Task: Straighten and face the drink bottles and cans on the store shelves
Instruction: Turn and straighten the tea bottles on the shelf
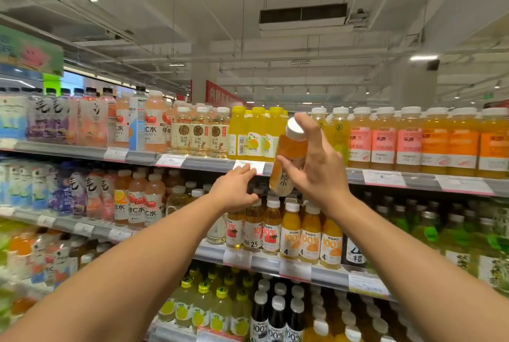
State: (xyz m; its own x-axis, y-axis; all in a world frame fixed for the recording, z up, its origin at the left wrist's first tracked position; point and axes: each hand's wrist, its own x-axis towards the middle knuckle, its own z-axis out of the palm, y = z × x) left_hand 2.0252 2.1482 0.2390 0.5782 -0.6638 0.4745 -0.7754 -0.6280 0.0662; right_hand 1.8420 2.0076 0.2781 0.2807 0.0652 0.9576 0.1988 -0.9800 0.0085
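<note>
**One bottle off the shelf, both hands up at the juice bay**

One amber bottle (289, 159) is held in the right hand (319, 168), in front of the top shelf edge (385, 176). It is tilted, white cap up and toward the right. Thumb low on the body, fingers (308, 126) spread and curled round the neck and far side: a loose clamp, probably so the label can be turned before it is placed. Label mostly faces away; print not readable.

Left hand (234, 190) reaches into the second shelf, under a price tag (249, 168). Fingers bent, thumb resting on a bottle cap (254, 201) in the apple juice row (253, 231). Whether it grips anything cannot be told; the fingertips are hidden behind the shelf lip. Likely steadying the row or clearing a slot.

Judgement: the held bottle is out of place and awaits a facing. Orange juice row (311, 237) beside it stands upright, labels forward.
</note>
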